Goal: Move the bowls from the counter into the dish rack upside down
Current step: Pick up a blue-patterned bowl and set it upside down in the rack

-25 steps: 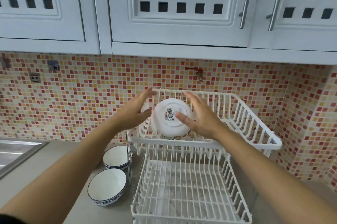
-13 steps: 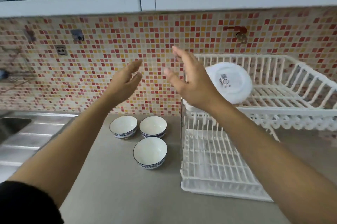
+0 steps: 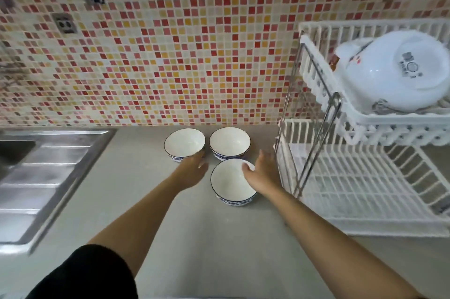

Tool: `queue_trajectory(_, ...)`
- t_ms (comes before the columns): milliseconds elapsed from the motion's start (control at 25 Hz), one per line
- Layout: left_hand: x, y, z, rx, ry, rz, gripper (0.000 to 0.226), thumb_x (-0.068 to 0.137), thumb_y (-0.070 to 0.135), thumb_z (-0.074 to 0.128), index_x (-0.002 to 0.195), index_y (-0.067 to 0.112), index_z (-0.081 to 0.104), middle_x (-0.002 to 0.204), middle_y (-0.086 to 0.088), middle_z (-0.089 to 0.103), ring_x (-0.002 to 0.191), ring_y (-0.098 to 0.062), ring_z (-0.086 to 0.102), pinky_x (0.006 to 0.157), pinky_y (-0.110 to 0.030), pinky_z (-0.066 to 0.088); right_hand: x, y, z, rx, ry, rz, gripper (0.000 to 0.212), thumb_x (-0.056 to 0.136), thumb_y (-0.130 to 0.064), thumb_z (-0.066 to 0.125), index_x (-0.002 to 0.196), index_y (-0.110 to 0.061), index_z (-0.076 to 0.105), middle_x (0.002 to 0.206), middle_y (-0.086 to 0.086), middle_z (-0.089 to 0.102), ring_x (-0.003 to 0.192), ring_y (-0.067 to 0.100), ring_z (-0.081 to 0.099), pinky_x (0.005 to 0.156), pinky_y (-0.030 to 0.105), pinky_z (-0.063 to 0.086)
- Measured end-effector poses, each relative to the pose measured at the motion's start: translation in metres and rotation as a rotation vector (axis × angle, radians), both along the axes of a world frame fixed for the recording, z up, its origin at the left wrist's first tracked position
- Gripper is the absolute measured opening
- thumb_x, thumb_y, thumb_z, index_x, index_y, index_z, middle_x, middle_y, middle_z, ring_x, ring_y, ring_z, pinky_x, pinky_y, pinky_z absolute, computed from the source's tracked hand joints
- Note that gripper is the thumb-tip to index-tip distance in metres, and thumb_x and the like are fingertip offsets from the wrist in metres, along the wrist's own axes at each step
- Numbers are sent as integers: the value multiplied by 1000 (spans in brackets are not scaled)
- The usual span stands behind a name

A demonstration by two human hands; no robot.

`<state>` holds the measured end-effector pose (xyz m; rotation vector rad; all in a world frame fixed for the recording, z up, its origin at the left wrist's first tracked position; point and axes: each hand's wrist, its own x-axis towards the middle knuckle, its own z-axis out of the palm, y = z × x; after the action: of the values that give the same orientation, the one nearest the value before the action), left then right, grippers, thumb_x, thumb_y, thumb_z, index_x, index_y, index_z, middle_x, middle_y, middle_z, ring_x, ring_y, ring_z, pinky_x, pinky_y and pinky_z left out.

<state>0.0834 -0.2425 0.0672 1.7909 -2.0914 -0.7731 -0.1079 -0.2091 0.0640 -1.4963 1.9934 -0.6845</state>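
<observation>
Three white bowls with blue patterned rims stand upright on the grey counter: a near bowl [image 3: 229, 184], a back-left bowl [image 3: 184, 143] and a back-right bowl [image 3: 229, 141]. My left hand [image 3: 192, 172] is open just left of the near bowl, its fingertips by the back-left bowl. My right hand [image 3: 261, 174] is at the near bowl's right rim, thumb resting over the edge, fingers spread. In the upper tier of the white dish rack [image 3: 365, 118], larger white bowls [image 3: 394, 72] lie upside down.
The rack's lower tier [image 3: 353, 189] sits right of the bowls behind a metal frame post [image 3: 314, 157]. A steel sink and drainboard [image 3: 43, 177] lie at the left. The mosaic tile wall [image 3: 170, 55] backs the counter.
Both hands left the upside-down bowl in the upper tier and came down and left to the near bowl on the counter. The view tilted down.
</observation>
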Motion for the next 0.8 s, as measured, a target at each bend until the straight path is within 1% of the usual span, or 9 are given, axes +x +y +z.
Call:
queue_trajectory(80,-6,-2,-33,125,-21,22,47,97,24,44,136,-2,38,138,-21,49,129,-35,45,104,-32,32,-9,-14,-48,118,71,-62,77,77,-55,44,134,-4,43,141,17,42,132,30,36,110,38,31)
queue_trajectory(200,-20,-4,-67,241,-21,96,52,97,35,39,135,0,36,136,-24,49,128,-37,44,103,-37,36,-26,-31,-122,266,-65,-163,83,63,-67,41,126,-15,53,133,9,54,120,28,53,99,41,46)
queue_trajectory(280,-29,-4,-79,307,46,160,44,95,27,44,129,-1,38,127,-27,54,116,-39,53,95,-39,45,-24,-30,-136,333,-199,-179,65,70,-50,52,123,-11,54,121,11,62,103,33,63,86,46,55)
queue_trajectory(360,-31,-2,-83,358,147,228,31,88,10,47,117,1,41,119,-28,58,96,-38,63,80,-39,54,-20,-32,-149,390,-320,-152,46,72,-21,47,115,-3,52,110,16,63,87,37,68,76,51,57)
queue_trajectory(400,-29,-2,-82,371,192,254,24,85,5,47,108,2,42,114,-29,59,90,-40,66,76,-42,57,-15,-31,-145,400,-360,-151,42,68,-17,43,108,-3,50,107,16,63,82,38,69,73,51,58)
queue_trajectory(480,-22,-1,-70,362,254,286,20,82,0,45,102,1,41,110,-27,58,86,-44,68,74,-48,58,-2,-22,-112,392,-382,-123,37,66,-18,40,100,-8,47,110,15,63,77,35,70,72,48,59)
queue_trajectory(560,-11,2,-43,321,323,335,32,82,1,45,114,0,43,109,-17,54,90,-44,66,70,-50,59,14,-14,-71,342,-486,-94,29,81,-8,36,110,-9,40,118,12,55,66,26,70,60,34,61)
queue_trajectory(680,7,0,16,231,402,426,42,83,5,41,126,5,44,110,-11,49,96,-39,62,63,-49,60,32,-17,-10,209,-570,-37,38,89,2,34,125,-11,32,130,9,44,88,34,64,44,23,56)
queue_trajectory(800,22,6,85,8,447,389,43,88,8,33,129,9,46,109,-12,57,90,-33,61,63,-43,61,39,-17,60,-40,-572,43,49,89,0,42,135,-14,29,134,8,43,109,31,52,52,27,56)
